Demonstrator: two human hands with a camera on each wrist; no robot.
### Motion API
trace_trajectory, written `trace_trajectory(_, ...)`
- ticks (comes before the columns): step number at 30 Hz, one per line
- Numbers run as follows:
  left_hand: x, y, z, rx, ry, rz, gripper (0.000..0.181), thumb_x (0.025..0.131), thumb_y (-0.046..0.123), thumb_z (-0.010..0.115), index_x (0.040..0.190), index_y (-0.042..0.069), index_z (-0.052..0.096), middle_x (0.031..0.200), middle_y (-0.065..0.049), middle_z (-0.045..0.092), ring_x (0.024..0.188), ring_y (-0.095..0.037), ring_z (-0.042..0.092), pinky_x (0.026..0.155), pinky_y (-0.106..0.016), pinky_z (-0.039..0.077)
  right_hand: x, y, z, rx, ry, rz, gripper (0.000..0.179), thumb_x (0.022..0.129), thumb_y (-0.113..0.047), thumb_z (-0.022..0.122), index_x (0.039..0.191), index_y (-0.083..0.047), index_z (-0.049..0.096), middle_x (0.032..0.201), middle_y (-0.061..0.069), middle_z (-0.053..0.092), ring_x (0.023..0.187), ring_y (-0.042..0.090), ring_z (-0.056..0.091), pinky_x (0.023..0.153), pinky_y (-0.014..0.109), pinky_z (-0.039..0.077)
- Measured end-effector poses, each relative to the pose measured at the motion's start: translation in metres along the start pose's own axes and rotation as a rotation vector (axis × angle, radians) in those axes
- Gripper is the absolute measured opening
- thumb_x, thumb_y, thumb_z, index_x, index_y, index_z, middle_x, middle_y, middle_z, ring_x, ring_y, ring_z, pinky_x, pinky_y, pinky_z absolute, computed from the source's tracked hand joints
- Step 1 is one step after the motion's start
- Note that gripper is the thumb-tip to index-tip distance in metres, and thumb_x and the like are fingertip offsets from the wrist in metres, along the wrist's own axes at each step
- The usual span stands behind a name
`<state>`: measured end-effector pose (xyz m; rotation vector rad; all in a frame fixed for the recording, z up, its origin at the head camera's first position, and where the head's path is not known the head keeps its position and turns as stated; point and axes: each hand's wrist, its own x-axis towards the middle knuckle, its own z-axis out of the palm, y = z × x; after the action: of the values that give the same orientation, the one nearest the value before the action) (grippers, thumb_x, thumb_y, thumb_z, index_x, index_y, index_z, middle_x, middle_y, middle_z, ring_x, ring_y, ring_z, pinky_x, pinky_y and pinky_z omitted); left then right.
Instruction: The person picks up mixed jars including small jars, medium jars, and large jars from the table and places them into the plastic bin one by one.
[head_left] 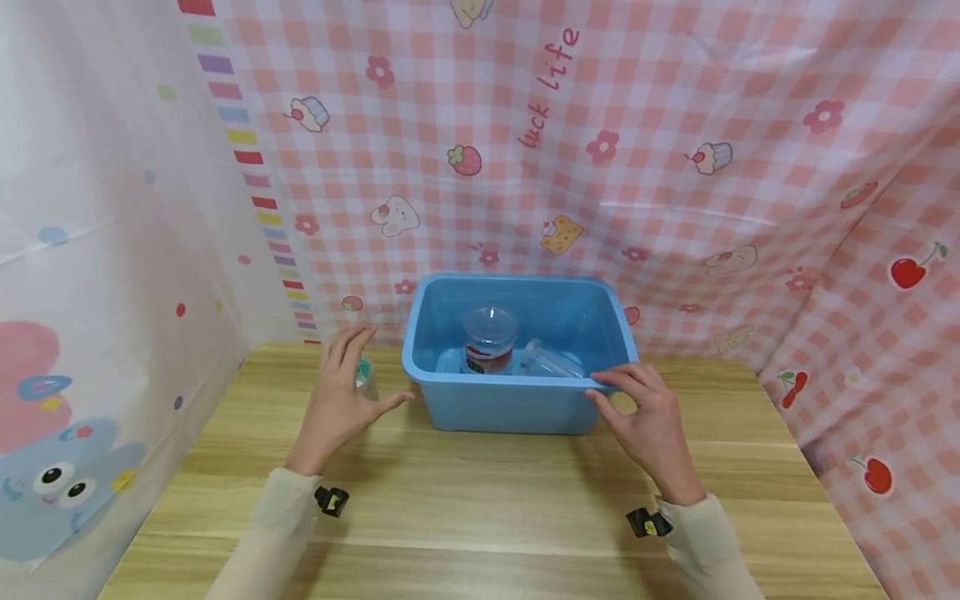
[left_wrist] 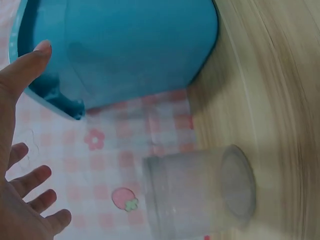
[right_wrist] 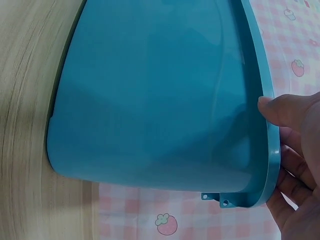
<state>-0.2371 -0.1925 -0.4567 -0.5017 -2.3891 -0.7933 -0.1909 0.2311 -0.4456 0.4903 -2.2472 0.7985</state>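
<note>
A blue plastic bin (head_left: 510, 407) stands on the table. Inside it, a clear plastic tub (head_left: 491, 335) with a red and dark label sits upright, and a clear cylindrical container (head_left: 553, 360) lies tilted beside it. My right hand (head_left: 647, 417) pinches the bin's front rim near the right corner, thumb (right_wrist: 282, 110) on the outer side and fingers over the inside. Left of the bin, my left hand (head_left: 341, 398) is spread, holding nothing, its thumb close to the bin. Behind its fingers stands a clear cup (left_wrist: 200, 192), partly hidden in the head view, with something teal at its top.
The wooden table (head_left: 480, 517) runs up to a pink checked cloth (head_left: 525, 200) hanging just behind the bin. White printed cloth (head_left: 112, 208) hangs at the left, and more checked cloth (head_left: 885, 350) closes off the right side.
</note>
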Motion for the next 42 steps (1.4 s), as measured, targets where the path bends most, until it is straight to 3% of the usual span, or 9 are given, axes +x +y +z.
trace_trajectory(16, -0.007, -0.038, -0.002, -0.028, -0.066, -0.256, 0.124, 0.06, 0.05, 0.098, 0.159, 0.013, 0.032, 0.159, -0.017, 0.034, 0.147, -0.041, 0.028, 0.113, -0.069, 0.034, 0.0, -0.002, 0.001, 0.014, 0.002, 0.015, 0.025, 0.08, -0.012, 0.089, 0.103, -0.008, 0.08, 0.1, 0.004, 0.071, 0.094, 0.018, 0.059, 0.082, 0.025, 0.048)
trace_trajectory(22, -0.016, -0.054, -0.001, -0.048, -0.115, -0.406, 0.128, 0.063, 0.052, 0.096, 0.162, 0.016, 0.023, 0.163, -0.022, 0.025, 0.152, -0.047, 0.02, 0.111, -0.076, 0.031, 0.0, -0.002, 0.001, 0.012, -0.005, 0.021, 0.024, 0.081, -0.015, 0.088, 0.104, -0.009, 0.08, 0.101, 0.004, 0.071, 0.095, 0.018, 0.059, 0.082, 0.027, 0.048)
trace_trajectory(28, -0.026, -0.068, 0.001, -0.148, -0.147, -0.501, 0.13, 0.069, 0.049, 0.094, 0.165, 0.013, 0.014, 0.163, -0.027, 0.025, 0.149, -0.049, 0.027, 0.114, -0.074, 0.029, -0.002, -0.001, 0.001, 0.013, -0.003, 0.029, 0.025, 0.081, -0.014, 0.089, 0.104, -0.009, 0.08, 0.101, 0.003, 0.071, 0.095, 0.017, 0.059, 0.083, 0.025, 0.049)
trace_trajectory(35, -0.041, -0.082, 0.008, -0.315, -0.228, -0.614, 0.13, 0.077, 0.044, 0.09, 0.166, 0.012, 0.0, 0.168, -0.025, 0.018, 0.154, -0.046, 0.021, 0.122, -0.069, 0.02, -0.002, -0.001, 0.001, 0.005, -0.009, 0.032, 0.025, 0.081, -0.016, 0.088, 0.104, -0.009, 0.08, 0.1, 0.003, 0.071, 0.094, 0.016, 0.059, 0.082, 0.025, 0.049)
trace_trajectory(39, -0.047, -0.087, 0.014, -0.398, -0.259, -0.667, 0.126, 0.08, 0.041, 0.088, 0.165, 0.012, 0.0, 0.168, -0.025, 0.019, 0.154, -0.048, 0.023, 0.122, -0.064, 0.025, -0.003, 0.0, 0.001, 0.002, -0.013, 0.045, 0.026, 0.08, -0.014, 0.089, 0.104, -0.009, 0.08, 0.101, 0.003, 0.071, 0.095, 0.016, 0.059, 0.082, 0.027, 0.05)
trace_trajectory(42, -0.05, -0.089, 0.019, -0.455, -0.241, -0.694, 0.121, 0.081, 0.038, 0.088, 0.165, 0.012, 0.004, 0.165, -0.025, 0.024, 0.152, -0.049, 0.028, 0.121, -0.061, 0.031, -0.003, 0.0, 0.001, 0.002, -0.011, 0.045, 0.027, 0.079, -0.012, 0.089, 0.105, -0.009, 0.08, 0.101, 0.003, 0.071, 0.095, 0.016, 0.059, 0.083, 0.028, 0.052)
